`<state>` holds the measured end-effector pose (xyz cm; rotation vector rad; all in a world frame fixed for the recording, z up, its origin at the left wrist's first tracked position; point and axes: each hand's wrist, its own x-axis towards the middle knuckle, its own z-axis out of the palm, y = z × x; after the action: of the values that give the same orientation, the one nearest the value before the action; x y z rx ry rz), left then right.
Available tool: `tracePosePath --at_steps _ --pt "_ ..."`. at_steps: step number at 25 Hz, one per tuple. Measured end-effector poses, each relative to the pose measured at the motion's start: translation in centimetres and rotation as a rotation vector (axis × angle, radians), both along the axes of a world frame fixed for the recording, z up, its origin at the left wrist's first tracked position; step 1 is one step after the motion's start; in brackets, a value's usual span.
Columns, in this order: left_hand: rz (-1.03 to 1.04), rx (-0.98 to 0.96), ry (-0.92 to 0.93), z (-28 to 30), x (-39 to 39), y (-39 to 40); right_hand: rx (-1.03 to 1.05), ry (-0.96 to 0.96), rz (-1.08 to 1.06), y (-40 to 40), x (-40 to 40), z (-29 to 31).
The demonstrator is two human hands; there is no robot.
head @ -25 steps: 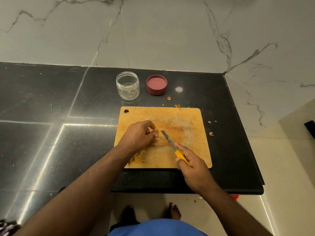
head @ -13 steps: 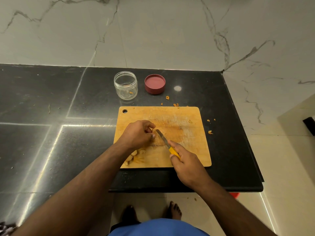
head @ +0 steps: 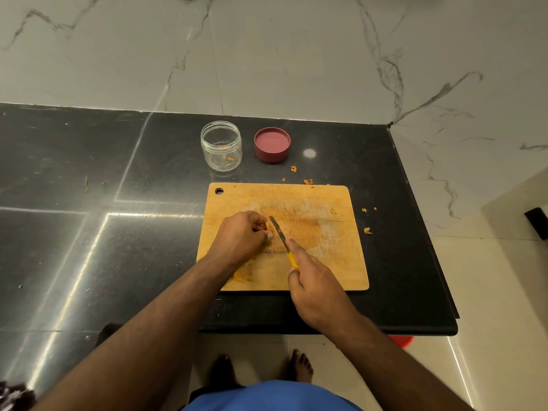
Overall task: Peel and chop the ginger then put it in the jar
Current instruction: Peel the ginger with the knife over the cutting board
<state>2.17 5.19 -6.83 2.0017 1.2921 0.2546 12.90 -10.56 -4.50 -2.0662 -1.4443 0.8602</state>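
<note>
Under both hands sits the wooden cutting board (head: 326,262). Beyond the left hand (head: 241,235), the clear jar (head: 221,145) stands open. That hand's curled over the ginger, mostly hiding it. The right hand (head: 314,287) grips the yellow-handled knife (head: 280,232), blade just beside the left fingers.

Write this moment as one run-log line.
stage: chopping | left hand: holds ginger on cutting board | right hand: grips knife | jar: open, nearly empty

Both forearms are bare, without sleeves; a blue garment (head: 271,396) covers the body; the feet (head: 302,366) are bare.
</note>
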Motion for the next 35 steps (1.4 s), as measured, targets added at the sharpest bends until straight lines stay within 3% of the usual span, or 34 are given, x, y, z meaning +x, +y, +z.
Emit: tracePosePath --at_steps 14,35 --pt "-0.042 0.047 0.001 0.5 -0.1 -0.5 -0.03 -0.141 0.069 1.2 -1.1 -0.2" --pt "-0.044 0.053 -0.02 0.0 -0.3 -0.3 -0.061 -0.142 0.112 1.8 -0.1 0.1"
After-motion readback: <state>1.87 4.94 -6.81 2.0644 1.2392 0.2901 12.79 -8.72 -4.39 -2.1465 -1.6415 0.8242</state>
